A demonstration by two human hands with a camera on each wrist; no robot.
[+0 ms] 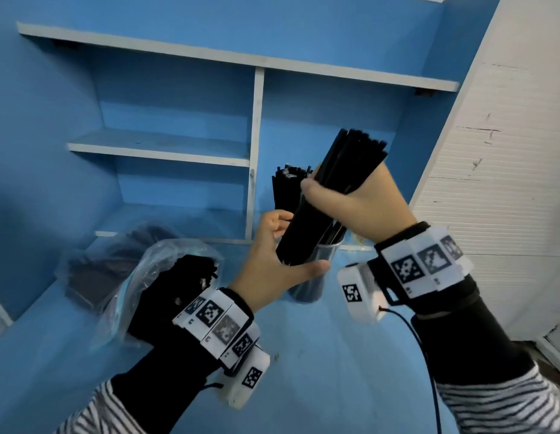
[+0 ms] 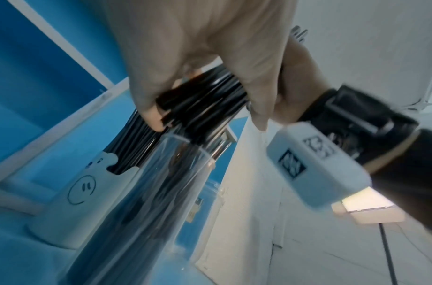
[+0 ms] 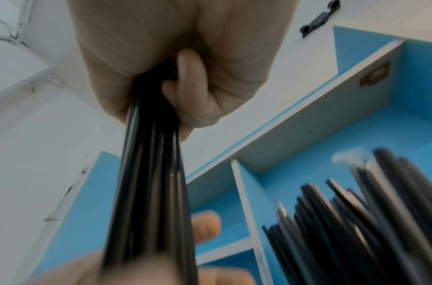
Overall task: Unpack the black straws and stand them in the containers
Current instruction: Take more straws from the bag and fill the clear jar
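Note:
A thick bundle of black straws (image 1: pixel 350 158) leans over a clear container (image 1: pixel 310 289), its lower ends inside the rim. My right hand (image 1: pixel 350 208) grips the bundle at mid-length with fingers wrapped round it. My left hand (image 1: pixel 272 261) curls round the bundle's lower part just above the rim, thumb lying across the container. In the left wrist view my left fingers (image 2: pixel 146 100) close on the straws (image 2: pixel 205 104) above the clear container (image 2: pixel 161 183). The right wrist view shows my right hand (image 3: pixel 185 86) clamped on the straws (image 3: pixel 146 183).
A white container with a smiley face (image 2: pixel 63 202) stands just behind, full of black straws (image 1: pixel 288 189). A clear plastic bag (image 1: pixel 153 264) of straws lies on the blue table (image 1: pixel 319 355) to the left, another bag (image 1: pixel 94 264) behind it. White shelves (image 1: pixel 159 148) rise at the back.

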